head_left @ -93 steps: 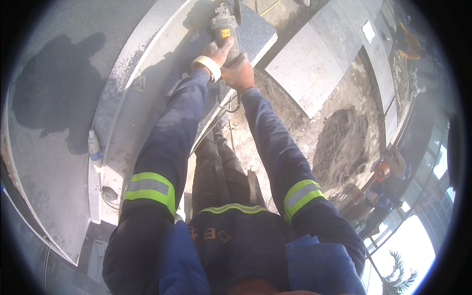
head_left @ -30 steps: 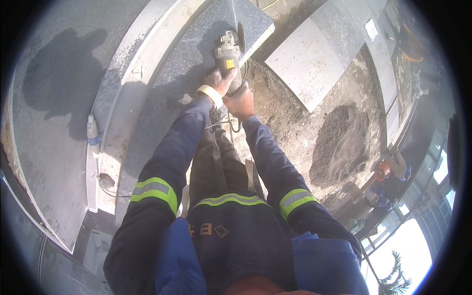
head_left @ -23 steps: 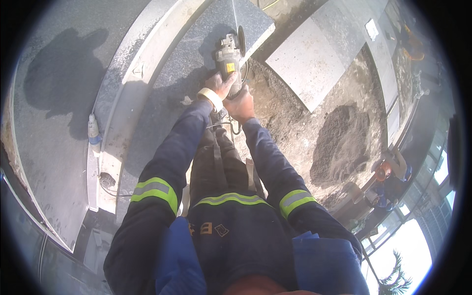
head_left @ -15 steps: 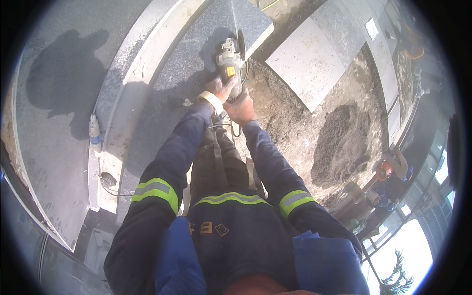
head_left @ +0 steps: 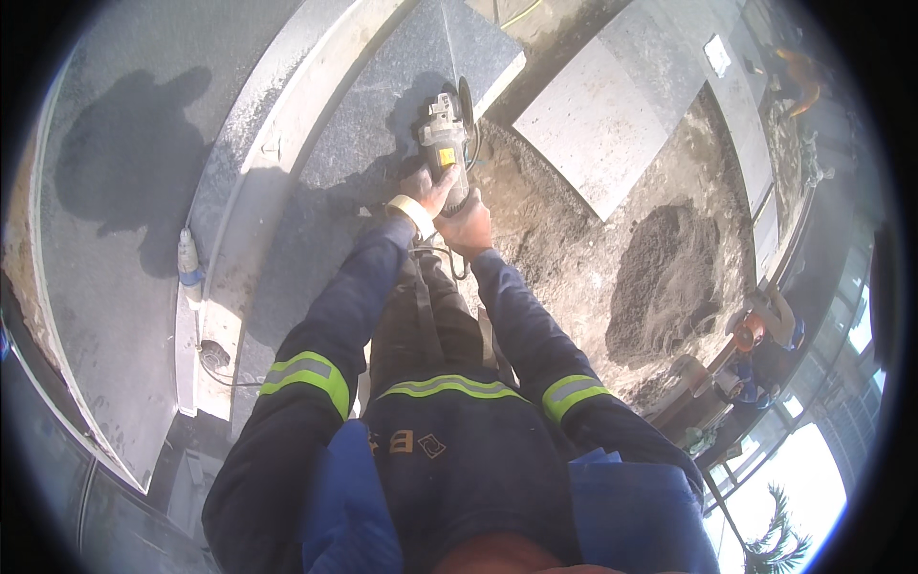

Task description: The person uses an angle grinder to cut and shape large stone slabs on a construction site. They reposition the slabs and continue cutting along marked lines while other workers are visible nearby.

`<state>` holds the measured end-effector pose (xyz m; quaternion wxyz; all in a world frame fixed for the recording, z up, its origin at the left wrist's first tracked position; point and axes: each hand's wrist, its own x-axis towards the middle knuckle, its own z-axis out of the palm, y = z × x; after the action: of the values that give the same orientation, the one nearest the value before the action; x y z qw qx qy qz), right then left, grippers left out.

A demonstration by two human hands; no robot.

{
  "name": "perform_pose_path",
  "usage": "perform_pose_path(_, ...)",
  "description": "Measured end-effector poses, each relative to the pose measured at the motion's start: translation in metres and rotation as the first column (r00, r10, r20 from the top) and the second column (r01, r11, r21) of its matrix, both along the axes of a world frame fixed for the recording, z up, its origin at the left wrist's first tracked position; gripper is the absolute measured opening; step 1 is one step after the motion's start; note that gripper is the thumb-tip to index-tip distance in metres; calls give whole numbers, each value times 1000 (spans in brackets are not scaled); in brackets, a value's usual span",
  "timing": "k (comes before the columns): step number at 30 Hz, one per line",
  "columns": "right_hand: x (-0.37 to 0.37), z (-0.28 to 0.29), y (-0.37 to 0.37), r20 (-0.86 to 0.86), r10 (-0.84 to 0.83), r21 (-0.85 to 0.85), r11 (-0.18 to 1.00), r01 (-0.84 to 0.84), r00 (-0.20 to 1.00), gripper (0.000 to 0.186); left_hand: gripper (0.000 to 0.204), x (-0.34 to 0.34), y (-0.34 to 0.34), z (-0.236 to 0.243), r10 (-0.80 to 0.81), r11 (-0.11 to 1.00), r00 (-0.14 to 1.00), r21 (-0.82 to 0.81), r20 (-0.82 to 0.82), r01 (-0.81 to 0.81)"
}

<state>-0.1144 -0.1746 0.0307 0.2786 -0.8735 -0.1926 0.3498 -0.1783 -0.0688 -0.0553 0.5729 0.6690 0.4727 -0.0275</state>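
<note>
I hold an angle grinder over the speckled grey stone slab, its dark disc upright at the right side, beside a thin pale line running along the slab. My left hand is closed round the grinder's body, with a cream tape roll round that wrist. My right hand grips the rear end, just right of and below the left. A dark cable loops beneath the hands, over my legs. Where the disc meets the stone, contact is hard to judge.
A curved pale kerb runs along the left, with a plug connector and cord. Large pale slabs lie at the right, beside a grey sand pile. At the right rim are orange-and-blue tools and an orange object, indistinct.
The grinder, gripped throughout by both hands, has moved down the picture toward my body, lengthening the visible line above it on the slab. My forearms have drawn back with it.
</note>
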Motion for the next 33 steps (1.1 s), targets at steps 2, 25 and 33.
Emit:
perform_pose_path(2, -1, -2, -3, 9, 5, -16, 1000, -5, 1000, 75, 58, -2, -3, 2, -2, 1000, 1000, -9, 4, 2)
perform_pose_path(25, 63, 40, 71, 107, 6, 198, 980, -28, 994, 61, 59, 62, 85, 83, 191, 978, 903, -150, 385, -143)
perform_pose_path(33, 137, 34, 191, -23, 30, 192, 981, -24, 999, 64, 80, 134, 222, 42, 161, 986, 902, -23, 401, -166)
